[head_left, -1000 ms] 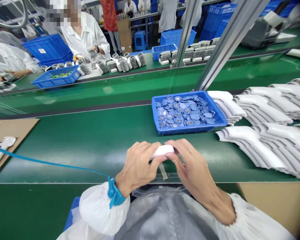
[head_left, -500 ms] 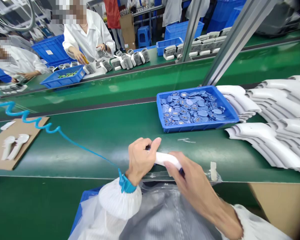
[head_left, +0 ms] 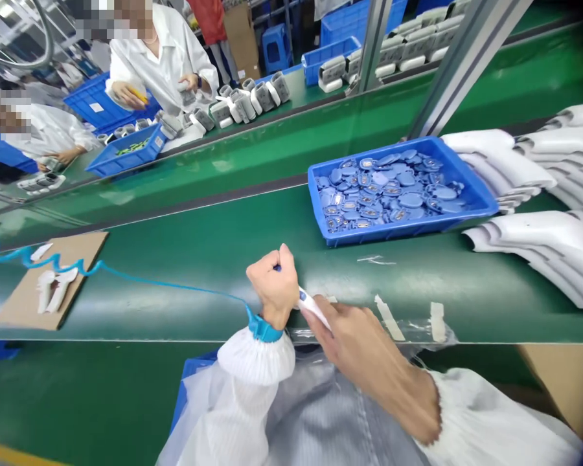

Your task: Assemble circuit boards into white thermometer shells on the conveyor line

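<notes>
A slim white plastic handle piece (head_left: 317,310) with a small blue spot runs between my two hands, above the near edge of the green bench. My left hand (head_left: 274,281) is closed around its far end, thumb up; a bit of dark blue shows beneath the thumb, and the palm side is hidden. My right hand (head_left: 352,333) grips the near end from the right, fingers wrapped over it. A blue wrist strap (head_left: 265,329) with a coiled cord (head_left: 82,266) circles my left wrist. Beyond my hands stands a blue tray (head_left: 412,226) filled with small blue oval parts (head_left: 411,199).
Stacked white curved shells (head_left: 529,236) lie at the right. Two white pieces (head_left: 53,288) rest on cardboard (head_left: 22,304) at the left. Tape strips (head_left: 389,318) stick near the bench edge. A metal post (head_left: 459,77) rises behind the tray. Co-workers sit across the line.
My left hand has turned and now covers more of the white handle piece, which points more steeply toward me. My right hand has come closer to the left. The camera view has tilted slightly.
</notes>
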`<control>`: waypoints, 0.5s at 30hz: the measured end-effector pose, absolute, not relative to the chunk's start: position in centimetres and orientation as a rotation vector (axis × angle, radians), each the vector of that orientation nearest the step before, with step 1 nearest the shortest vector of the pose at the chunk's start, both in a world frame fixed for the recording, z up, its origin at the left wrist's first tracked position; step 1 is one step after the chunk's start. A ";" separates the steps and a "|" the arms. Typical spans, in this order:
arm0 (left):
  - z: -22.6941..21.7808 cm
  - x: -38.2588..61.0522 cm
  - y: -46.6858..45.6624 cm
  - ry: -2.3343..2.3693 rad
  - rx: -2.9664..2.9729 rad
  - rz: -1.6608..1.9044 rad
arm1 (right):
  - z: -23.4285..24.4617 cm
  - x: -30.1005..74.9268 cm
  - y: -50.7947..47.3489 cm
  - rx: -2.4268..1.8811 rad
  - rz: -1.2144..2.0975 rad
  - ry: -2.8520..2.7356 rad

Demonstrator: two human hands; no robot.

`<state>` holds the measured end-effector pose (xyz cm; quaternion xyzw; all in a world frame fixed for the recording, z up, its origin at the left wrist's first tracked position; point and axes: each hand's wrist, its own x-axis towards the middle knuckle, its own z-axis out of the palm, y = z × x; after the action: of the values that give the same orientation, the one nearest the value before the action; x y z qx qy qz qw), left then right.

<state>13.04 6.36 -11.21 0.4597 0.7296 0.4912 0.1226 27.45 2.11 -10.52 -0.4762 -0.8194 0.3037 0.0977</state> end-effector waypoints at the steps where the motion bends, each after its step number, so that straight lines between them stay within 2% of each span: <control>1: -11.0 12.9 6.5 2.113 1.370 1.418 | -10.8 27.5 2.1 -1.384 0.881 -2.408; 3: -10.5 12.3 6.2 1.954 1.393 1.372 | -11.3 28.2 2.2 -1.321 0.972 -2.298; 7: -9.3 11.2 4.2 1.376 1.197 1.215 | -11.0 30.0 3.0 -1.276 1.356 -2.053; 9: -8.4 10.9 3.0 1.279 1.164 1.109 | -10.7 30.6 3.3 -1.261 1.468 -1.996; 12: -6.4 9.5 1.9 1.379 1.289 0.895 | -10.8 31.6 3.1 -1.241 1.430 -1.982; 15: -4.2 5.3 2.8 1.610 1.409 0.659 | -11.8 33.7 3.0 -1.305 1.129 -2.050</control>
<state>5.35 2.79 -4.17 0.5665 0.6471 0.2647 0.4362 33.70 3.05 -11.79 -0.4740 -0.7448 0.4100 0.2291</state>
